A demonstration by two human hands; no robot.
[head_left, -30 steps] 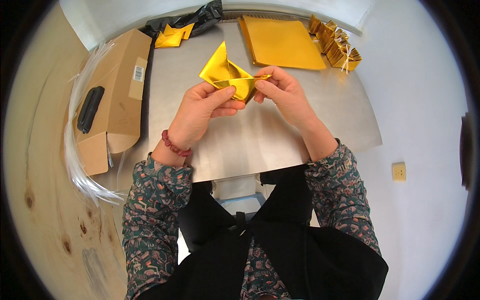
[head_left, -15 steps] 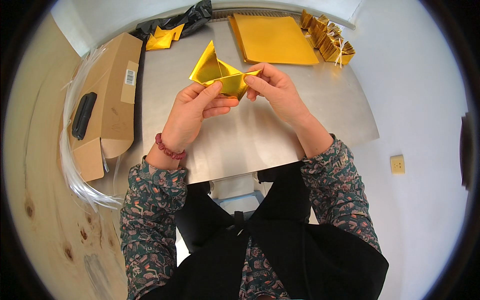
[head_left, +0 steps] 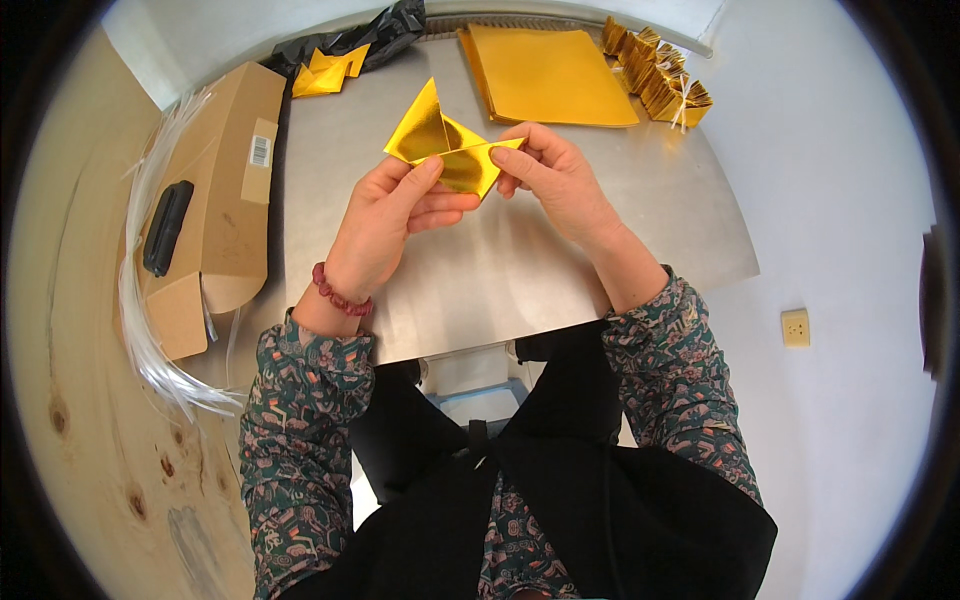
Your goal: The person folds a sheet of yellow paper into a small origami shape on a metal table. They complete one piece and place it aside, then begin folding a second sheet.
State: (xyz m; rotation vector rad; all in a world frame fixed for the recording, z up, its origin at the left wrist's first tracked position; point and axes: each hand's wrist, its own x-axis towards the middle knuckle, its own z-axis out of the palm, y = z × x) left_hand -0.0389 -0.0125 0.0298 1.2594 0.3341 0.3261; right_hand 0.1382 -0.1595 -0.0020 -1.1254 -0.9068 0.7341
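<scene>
Between my two hands, above the metal table, is a piece of shiny gold foil paper [head_left: 466, 168] folded into pointed flaps. One tall point stands up at its left, and another reaches out to the right. My left hand [head_left: 385, 205] pinches its lower left part, thumb in front and fingers beneath. At the right-hand point, my right hand [head_left: 555, 180] grips the paper between thumb and fingers. Some of my fingertips are hidden behind the foil.
A stack of gold sheets [head_left: 550, 75] lies at the back of the metal table [head_left: 480, 285]. Tied bundles of folded gold paper [head_left: 665, 80] sit right of it. Folded gold pieces [head_left: 328, 72] rest by a black plastic bag [head_left: 390, 38]. At left are a cardboard box [head_left: 225, 190] and clear plastic strands [head_left: 135, 320].
The folded gold paper has tilted slightly, so its reflections differ. Both hands keep nearly the same places and grips.
</scene>
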